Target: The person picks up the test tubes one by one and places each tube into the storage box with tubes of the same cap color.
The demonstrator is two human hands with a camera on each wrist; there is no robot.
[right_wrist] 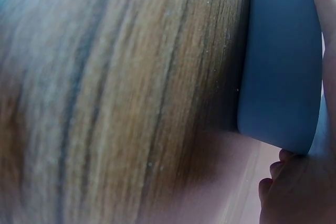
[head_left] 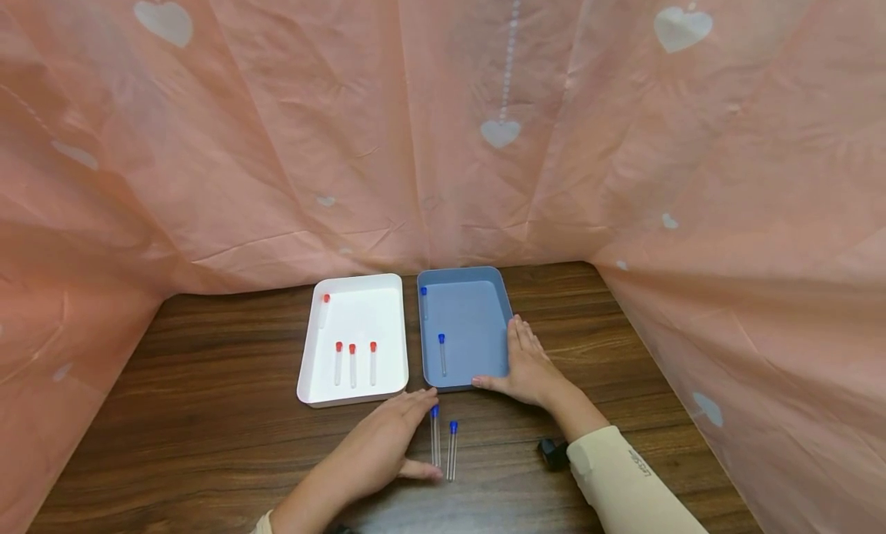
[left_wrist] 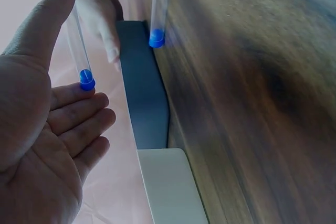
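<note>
My left hand (head_left: pixel 390 440) spans a blue-capped test tube (head_left: pixel 435 435) lengthwise, the thumb at its clear end and the fingers at its cap. In the left wrist view this tube (left_wrist: pixel 80 51) appears raised off the table, between thumb and index finger. Beside it lies a second blue-capped tube (head_left: pixel 452 451). My right hand (head_left: pixel 534 370) rests against the near right corner of the blue tray (head_left: pixel 477 334), fingers straight along the side and thumb at the front rim. Two blue-capped tubes (head_left: pixel 443 355) lie inside that tray, along its left part.
Left of the blue tray stands a white tray (head_left: pixel 377 318) holding several red-capped tubes (head_left: pixel 352 365). A small black object (head_left: pixel 552 454) sits by the right sleeve. Pink curtains (head_left: pixel 443 172) with white hearts surround the wooden table (head_left: pixel 208 411).
</note>
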